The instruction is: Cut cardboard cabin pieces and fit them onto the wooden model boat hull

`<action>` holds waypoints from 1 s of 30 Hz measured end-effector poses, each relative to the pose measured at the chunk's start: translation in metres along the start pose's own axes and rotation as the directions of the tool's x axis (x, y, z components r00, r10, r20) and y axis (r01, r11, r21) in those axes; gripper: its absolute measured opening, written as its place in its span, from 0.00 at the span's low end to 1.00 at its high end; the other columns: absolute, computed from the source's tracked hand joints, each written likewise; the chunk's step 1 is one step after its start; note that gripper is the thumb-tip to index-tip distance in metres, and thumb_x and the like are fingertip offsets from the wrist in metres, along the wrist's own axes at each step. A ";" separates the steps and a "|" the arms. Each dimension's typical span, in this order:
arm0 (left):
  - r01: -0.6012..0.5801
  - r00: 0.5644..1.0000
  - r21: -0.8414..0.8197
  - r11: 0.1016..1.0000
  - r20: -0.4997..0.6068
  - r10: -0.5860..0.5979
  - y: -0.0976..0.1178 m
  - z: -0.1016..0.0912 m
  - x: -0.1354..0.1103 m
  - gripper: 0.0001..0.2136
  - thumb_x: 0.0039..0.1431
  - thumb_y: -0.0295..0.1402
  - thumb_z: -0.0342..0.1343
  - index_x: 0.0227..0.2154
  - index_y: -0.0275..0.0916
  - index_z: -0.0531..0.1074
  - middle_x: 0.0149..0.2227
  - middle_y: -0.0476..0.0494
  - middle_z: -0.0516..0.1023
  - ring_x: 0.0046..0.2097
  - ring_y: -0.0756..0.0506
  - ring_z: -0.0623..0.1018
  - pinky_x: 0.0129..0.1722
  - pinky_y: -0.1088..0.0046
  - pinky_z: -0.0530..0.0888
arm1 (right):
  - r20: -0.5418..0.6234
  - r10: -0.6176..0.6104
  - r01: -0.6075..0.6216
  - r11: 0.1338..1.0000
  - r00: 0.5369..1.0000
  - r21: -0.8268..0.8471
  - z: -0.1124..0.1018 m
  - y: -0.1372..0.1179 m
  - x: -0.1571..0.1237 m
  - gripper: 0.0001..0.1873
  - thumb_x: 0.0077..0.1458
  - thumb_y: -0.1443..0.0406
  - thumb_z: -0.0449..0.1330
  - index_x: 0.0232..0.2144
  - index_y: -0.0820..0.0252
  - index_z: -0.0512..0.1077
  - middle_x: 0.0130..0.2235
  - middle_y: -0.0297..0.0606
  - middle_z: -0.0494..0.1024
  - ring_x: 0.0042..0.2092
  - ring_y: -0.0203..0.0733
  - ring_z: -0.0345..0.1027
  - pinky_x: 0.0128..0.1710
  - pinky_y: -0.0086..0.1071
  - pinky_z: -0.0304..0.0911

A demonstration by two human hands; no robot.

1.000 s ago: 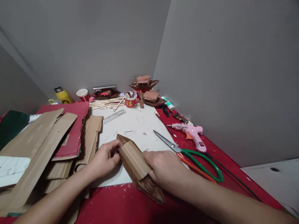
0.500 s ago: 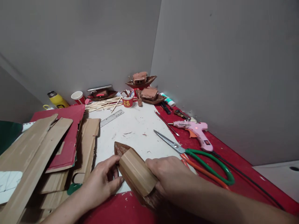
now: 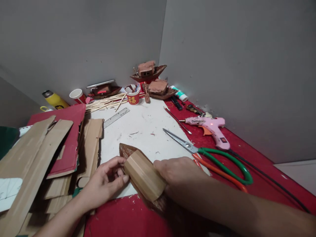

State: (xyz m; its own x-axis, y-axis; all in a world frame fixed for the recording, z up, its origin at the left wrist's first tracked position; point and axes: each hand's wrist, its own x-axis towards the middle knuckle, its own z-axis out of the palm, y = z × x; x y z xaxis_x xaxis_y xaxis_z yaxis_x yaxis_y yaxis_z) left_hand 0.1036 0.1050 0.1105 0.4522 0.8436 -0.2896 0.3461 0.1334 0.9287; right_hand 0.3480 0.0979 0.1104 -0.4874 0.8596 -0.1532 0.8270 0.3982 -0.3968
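Observation:
A brown model boat [image 3: 128,148] lies at the front edge of the white sheet, its pointed end towards the back left. Over its middle sits a curved, creased piece of cardboard [image 3: 145,176], like a roof. My left hand [image 3: 108,179] grips the left side, with the index fingertip at the cardboard's edge and the thumb against the hull. From the right, my right hand [image 3: 176,172] is closed on the other side, its thumb along the cardboard's edge. Its remaining fingers are hidden beneath, and the boat's near end is in shadow.
Scissors [image 3: 189,145] and a pink glue gun [image 3: 212,126] lie at the right. Cardboard pieces [image 3: 37,158] are stacked at the left. Further back are a ruler [image 3: 116,117], wooden sticks [image 3: 105,104], a red cup [image 3: 132,98] of tools and other model boats [image 3: 158,88].
The view has tilted down and shifted slightly, so the things at the back appear higher. Both hands keep their hold on the boat and cardboard, with little other movement.

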 end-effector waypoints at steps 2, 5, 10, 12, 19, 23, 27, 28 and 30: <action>-0.037 0.999 0.005 0.999 -0.032 0.037 -0.002 0.001 0.002 0.10 0.61 0.38 0.56 0.40 0.38 0.68 0.27 0.53 0.63 0.30 0.51 0.62 0.31 0.76 0.62 | 0.001 0.033 -0.033 0.999 0.999 -0.023 -0.001 -0.002 -0.001 0.04 0.50 0.63 0.59 0.30 0.54 0.74 0.25 0.35 0.79 0.25 0.44 0.71 0.22 0.33 0.41; -0.082 0.996 -0.010 0.997 -0.036 0.081 -0.003 0.003 0.003 0.08 0.60 0.37 0.56 0.38 0.37 0.68 0.27 0.53 0.63 0.29 0.51 0.62 0.31 0.76 0.61 | -0.050 0.037 -0.039 0.999 0.998 -0.037 -0.002 -0.006 -0.003 0.15 0.49 0.51 0.62 0.30 0.55 0.70 0.23 0.35 0.77 0.24 0.46 0.70 0.22 0.34 0.40; -0.124 0.991 -0.014 0.992 -0.052 0.123 -0.005 0.005 0.003 0.07 0.59 0.35 0.55 0.36 0.36 0.70 0.25 0.54 0.63 0.28 0.52 0.60 0.28 0.76 0.60 | 0.024 0.060 -0.059 0.998 0.998 -0.037 -0.011 -0.010 -0.001 0.21 0.48 0.53 0.63 0.38 0.60 0.64 0.30 0.40 0.78 0.28 0.50 0.72 0.23 0.34 0.42; -0.138 0.988 -0.015 0.990 -0.070 0.137 -0.007 0.007 0.003 0.07 0.58 0.34 0.56 0.34 0.35 0.71 0.24 0.54 0.62 0.27 0.52 0.60 0.27 0.76 0.59 | 0.084 0.059 -0.057 0.998 0.995 -0.025 -0.016 -0.009 0.000 0.16 0.51 0.58 0.61 0.38 0.60 0.63 0.30 0.41 0.78 0.30 0.50 0.72 0.24 0.34 0.44; -0.123 0.981 0.020 0.992 -0.150 0.124 -0.002 0.012 0.006 0.04 0.53 0.30 0.57 0.29 0.35 0.73 0.21 0.53 0.63 0.25 0.52 0.60 0.24 0.76 0.58 | 0.157 0.008 -0.005 1.000 0.988 -0.021 -0.026 -0.007 0.005 0.05 0.56 0.63 0.55 0.35 0.58 0.63 0.32 0.42 0.79 0.33 0.52 0.74 0.26 0.34 0.45; -0.283 0.937 0.117 0.952 -0.181 0.300 0.006 0.012 0.008 0.04 0.52 0.26 0.56 0.23 0.34 0.73 0.33 0.44 0.71 0.32 0.49 0.68 0.28 0.76 0.63 | 0.168 -0.001 0.014 0.997 0.986 -0.077 -0.024 -0.006 0.006 0.05 0.56 0.66 0.52 0.37 0.59 0.64 0.34 0.44 0.80 0.35 0.53 0.74 0.26 0.35 0.45; -0.332 0.917 0.191 0.924 -0.163 0.363 0.005 0.010 0.008 0.05 0.53 0.24 0.54 0.23 0.36 0.72 0.33 0.45 0.71 0.35 0.48 0.70 0.33 0.74 0.66 | 0.160 -0.006 0.022 0.995 0.987 -0.098 -0.024 -0.006 0.009 0.06 0.57 0.67 0.52 0.39 0.59 0.65 0.34 0.46 0.81 0.36 0.53 0.75 0.26 0.35 0.46; -0.344 0.912 0.210 0.915 -0.157 0.378 0.004 0.010 0.008 0.05 0.53 0.24 0.54 0.24 0.36 0.71 0.33 0.45 0.71 0.36 0.47 0.71 0.36 0.73 0.67 | 0.159 -0.006 0.023 0.995 0.987 -0.100 -0.025 -0.006 0.009 0.06 0.57 0.67 0.52 0.39 0.59 0.65 0.35 0.46 0.81 0.36 0.53 0.75 0.26 0.35 0.46; -0.351 0.907 0.257 0.900 -0.145 0.395 0.002 0.008 0.008 0.06 0.54 0.24 0.53 0.25 0.37 0.71 0.32 0.45 0.71 0.38 0.46 0.71 0.39 0.71 0.68 | 0.154 -0.011 0.027 0.994 0.988 -0.106 -0.027 -0.007 0.009 0.07 0.56 0.68 0.52 0.39 0.60 0.66 0.35 0.47 0.81 0.36 0.53 0.76 0.26 0.34 0.46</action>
State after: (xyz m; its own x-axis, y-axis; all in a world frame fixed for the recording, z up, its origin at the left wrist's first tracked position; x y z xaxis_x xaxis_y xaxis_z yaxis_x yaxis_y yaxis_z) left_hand 0.1147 0.1075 0.1084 0.4280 0.8932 0.1379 0.3638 -0.3100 0.8784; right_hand 0.3454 0.1116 0.1365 -0.5336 0.7958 -0.2864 0.8384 0.4532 -0.3027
